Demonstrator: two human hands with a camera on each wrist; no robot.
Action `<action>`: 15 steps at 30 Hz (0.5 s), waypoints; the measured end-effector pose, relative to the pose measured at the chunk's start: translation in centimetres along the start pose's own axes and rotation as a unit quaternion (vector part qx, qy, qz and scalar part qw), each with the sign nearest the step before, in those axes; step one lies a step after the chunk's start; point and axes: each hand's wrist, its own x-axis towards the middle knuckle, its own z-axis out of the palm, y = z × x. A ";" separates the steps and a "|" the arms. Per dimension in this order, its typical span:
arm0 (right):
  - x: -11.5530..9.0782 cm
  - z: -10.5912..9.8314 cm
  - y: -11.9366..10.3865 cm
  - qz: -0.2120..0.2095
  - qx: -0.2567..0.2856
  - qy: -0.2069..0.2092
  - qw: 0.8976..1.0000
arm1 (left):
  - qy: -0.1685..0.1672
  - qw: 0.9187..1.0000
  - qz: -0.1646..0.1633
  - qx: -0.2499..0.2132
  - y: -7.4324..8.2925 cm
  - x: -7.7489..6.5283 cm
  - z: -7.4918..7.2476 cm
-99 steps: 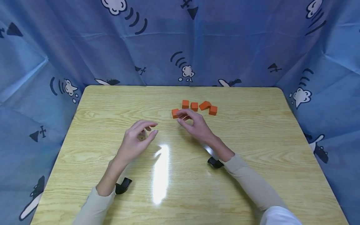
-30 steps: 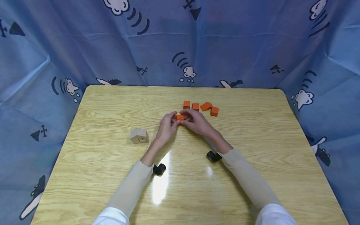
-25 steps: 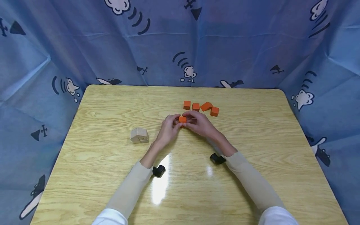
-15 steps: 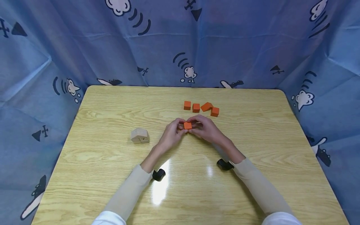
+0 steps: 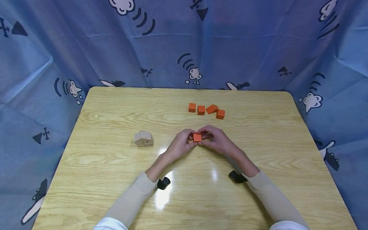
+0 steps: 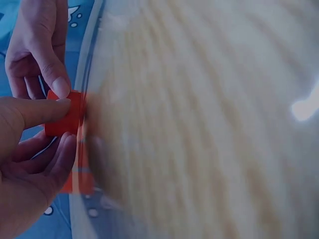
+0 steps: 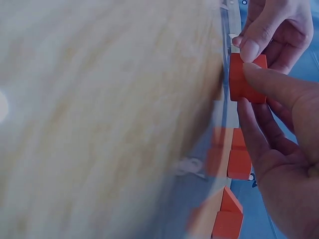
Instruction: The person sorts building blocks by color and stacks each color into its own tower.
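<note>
Your left hand [image 5: 182, 143] and your right hand [image 5: 217, 140] both pinch one orange block [image 5: 197, 137], thumbs toward you, with each hand's thumb and fingertips only about the block's width apart. The block sits between them near the middle of the surface [image 5: 253, 134]; you can't tell whether it touches down. Farther away, and slightly right, are a left cube [image 5: 192, 107], a middle cube [image 5: 201, 110], a roof-shaped block [image 5: 212, 109] and a right cube [image 5: 220, 114], all orange. To your left stands a pale wooden house shape [image 5: 143, 138], well apart from your hands.
</note>
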 end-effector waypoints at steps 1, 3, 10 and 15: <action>-0.2 0.0 0.0 -0.002 -0.002 -0.002 1.000 | -0.002 1.000 0.002 0.005 0.0 -0.1 0.1; -0.5 0.0 0.1 -0.004 -0.003 -0.006 1.000 | -0.007 1.000 0.009 0.016 0.1 -0.2 0.3; -1.3 0.1 0.1 -0.003 0.017 -0.017 1.000 | -0.020 0.999 0.016 0.038 0.1 -0.5 0.5; -1.6 0.2 0.2 -0.005 0.013 -0.016 1.000 | -0.025 0.999 0.015 0.032 0.2 -0.6 0.6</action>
